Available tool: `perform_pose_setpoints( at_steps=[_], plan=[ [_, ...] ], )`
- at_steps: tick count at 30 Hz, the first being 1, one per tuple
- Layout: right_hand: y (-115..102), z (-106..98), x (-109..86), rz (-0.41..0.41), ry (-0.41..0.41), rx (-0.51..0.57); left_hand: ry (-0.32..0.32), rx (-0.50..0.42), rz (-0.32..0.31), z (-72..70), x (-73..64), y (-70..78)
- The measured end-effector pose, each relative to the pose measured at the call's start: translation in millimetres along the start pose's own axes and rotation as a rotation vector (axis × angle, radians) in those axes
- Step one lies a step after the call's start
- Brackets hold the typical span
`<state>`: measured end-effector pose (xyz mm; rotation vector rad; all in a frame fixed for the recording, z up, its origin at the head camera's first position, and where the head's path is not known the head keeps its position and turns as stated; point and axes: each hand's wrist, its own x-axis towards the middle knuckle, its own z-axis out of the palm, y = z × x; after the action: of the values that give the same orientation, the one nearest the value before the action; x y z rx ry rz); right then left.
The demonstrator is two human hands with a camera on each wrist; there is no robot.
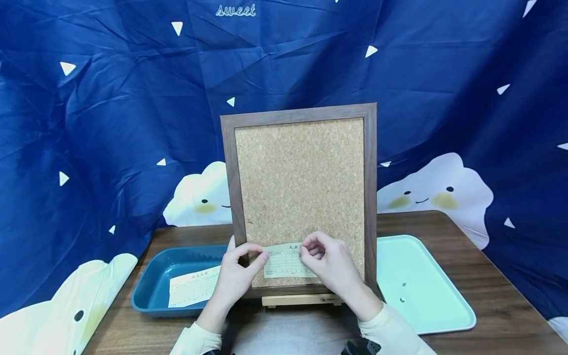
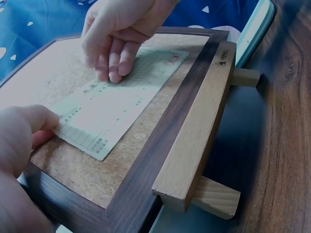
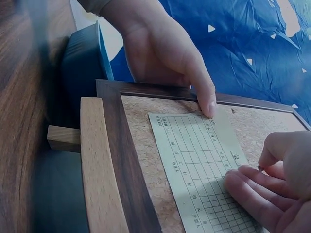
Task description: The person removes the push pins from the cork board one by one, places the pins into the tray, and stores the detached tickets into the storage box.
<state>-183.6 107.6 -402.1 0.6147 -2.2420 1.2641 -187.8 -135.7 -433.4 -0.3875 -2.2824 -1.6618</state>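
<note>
A framed cork board [image 1: 306, 182] leans upright on a small wooden easel [image 1: 297, 300]. Low on the cork lies a pale green printed receipt slip [image 1: 284, 264]. My left hand [image 1: 237, 271] pinches the slip's left edge between thumb and finger, beside the frame. Over the slip's upper part, my right hand [image 1: 330, 259] holds a tiny dark pin [image 3: 261, 169] between thumb and forefinger. Its other fingers [image 3: 252, 194] rest on the paper in the right wrist view. Most of the pin is hidden by the fingertips.
A blue tray [image 1: 146, 281] at the left holds another printed slip [image 1: 193, 288]. On the right, a mint-green tray [image 1: 435, 291] carries two small metallic bits [image 1: 403, 300]. Both trays stand on a dark wooden table [image 1: 501, 305], before a blue curtain [image 1: 133, 98].
</note>
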Motion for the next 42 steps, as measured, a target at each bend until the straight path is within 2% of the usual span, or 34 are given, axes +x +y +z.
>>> perform_pose_setpoints(
  at_steps=[3,10,19,29,42],
  plan=[
    [-2,-2,0.7,0.019,-0.013,0.001,0.004,0.009,-0.007,0.4,-2.0,1.6],
    [-4,-3,1.2,0.037,-0.025,0.014,0.040,0.045,0.023,1.1,0.5,3.1],
    [-1,-7,-0.2,0.003,-0.015,0.043,0.076,0.012,0.009,1.5,-0.5,1.3],
    [-1,-15,-4.8,0.034,-0.035,0.114,0.104,0.013,0.040,0.7,-1.4,1.8],
    [5,-23,-6.7,0.089,-0.042,0.071,0.147,0.015,0.061,-1.7,-3.3,0.5]
  ],
)
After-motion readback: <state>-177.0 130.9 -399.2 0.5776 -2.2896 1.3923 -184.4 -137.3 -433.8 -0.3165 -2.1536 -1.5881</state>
